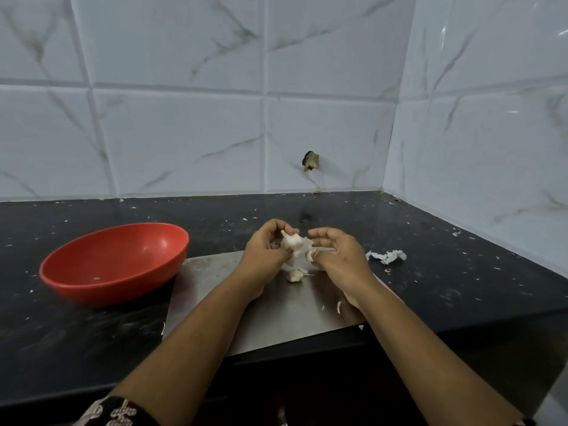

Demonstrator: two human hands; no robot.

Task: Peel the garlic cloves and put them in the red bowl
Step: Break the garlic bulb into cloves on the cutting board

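My left hand (265,252) grips a white garlic bulb (292,241) above the steel board (276,321), fingers curled round it. My right hand (336,253) is beside it on the right, its lower fingers pinching a small clove or piece of skin (310,256); thumb and forefinger hover close to the bulb. A loose garlic piece (295,275) lies on the board under my hands. The red bowl (113,262) sits to the left on the black counter, its edge resting on the board's corner, with only a tiny white bit inside.
A crumpled heap of garlic skin (388,256) lies on the black counter (461,272) right of my hands. Small skin flakes are scattered over counter and board. White marble-pattern tiled walls close the back and right side; the counter's front edge is near me.
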